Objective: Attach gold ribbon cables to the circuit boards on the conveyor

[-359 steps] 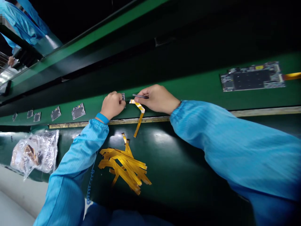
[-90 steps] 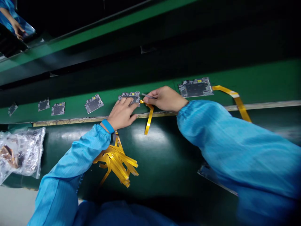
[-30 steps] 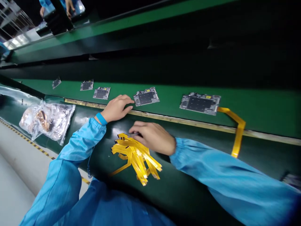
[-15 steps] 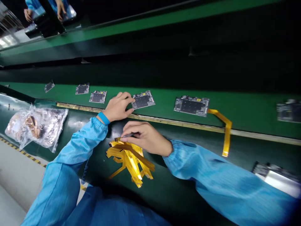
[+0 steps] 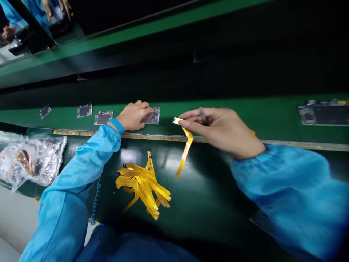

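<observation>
My left hand [image 5: 132, 116] lies on a small grey circuit board [image 5: 154, 115] on the green conveyor belt [image 5: 245, 112], fingers pressed down on its left part. My right hand [image 5: 222, 129] hovers just right of that board and pinches one end of a yellow flex cable [image 5: 184, 149], which hangs down over the belt's edge. A thin dark tool [image 5: 202, 115] sits between the fingers of the same hand. A heap of several more yellow flex cables [image 5: 143, 185] lies on the dark green bench below my hands.
Three more small boards [image 5: 103, 117] lie further left on the belt, and a larger one [image 5: 323, 112] at the right. A crumpled clear plastic bag [image 5: 29, 160] rests at the bench's left end. Other people's hands [image 5: 56, 6] show at the top left.
My right hand has lifted from the heap with one yellow cable and moved up to the belt beside the board. My left hand now covers more of that board.
</observation>
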`<state>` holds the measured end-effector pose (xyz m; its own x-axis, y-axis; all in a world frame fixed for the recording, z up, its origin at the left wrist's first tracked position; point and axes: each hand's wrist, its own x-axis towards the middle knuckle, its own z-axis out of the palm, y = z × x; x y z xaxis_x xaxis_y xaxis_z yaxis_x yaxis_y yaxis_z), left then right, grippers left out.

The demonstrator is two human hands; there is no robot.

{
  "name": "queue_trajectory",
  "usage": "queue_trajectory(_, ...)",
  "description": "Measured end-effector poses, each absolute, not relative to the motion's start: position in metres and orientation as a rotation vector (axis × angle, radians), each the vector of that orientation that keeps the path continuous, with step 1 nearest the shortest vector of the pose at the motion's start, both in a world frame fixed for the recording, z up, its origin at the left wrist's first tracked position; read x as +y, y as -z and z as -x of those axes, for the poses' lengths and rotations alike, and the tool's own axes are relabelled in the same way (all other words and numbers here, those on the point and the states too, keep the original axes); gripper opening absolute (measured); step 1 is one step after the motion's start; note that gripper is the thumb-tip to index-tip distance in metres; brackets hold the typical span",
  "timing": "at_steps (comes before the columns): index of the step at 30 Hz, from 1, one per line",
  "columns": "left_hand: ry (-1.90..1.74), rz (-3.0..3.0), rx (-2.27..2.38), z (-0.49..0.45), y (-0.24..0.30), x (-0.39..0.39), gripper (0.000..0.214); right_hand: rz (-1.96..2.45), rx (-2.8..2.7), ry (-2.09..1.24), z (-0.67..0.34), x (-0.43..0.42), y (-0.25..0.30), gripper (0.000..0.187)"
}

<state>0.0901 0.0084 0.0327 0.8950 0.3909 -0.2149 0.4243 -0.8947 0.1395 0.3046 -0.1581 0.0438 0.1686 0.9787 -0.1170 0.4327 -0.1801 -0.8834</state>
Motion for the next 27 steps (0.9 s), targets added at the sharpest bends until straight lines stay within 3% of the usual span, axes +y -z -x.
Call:
queue_trajectory(8,0.110,-2.657,1.064,-0.128,-0.025,-0.026,0.015,1.810,-1.300,-0.916,-0.318,-0.129,0.018,0.041)
queue_trajectory(19,0.179,-2.617,1.202,-0.157,-0.025,-0.032,0.014,1.888,-1.394,-0.850,-0.325,-0.111,0.022,0.039)
queue_trajectory(27,0.010,-2.574,1.055,-0.141,-0.019,-0.025,0.010,2.018,-1.430,-0.855,-0.323,-0.107,0.011,0.016)
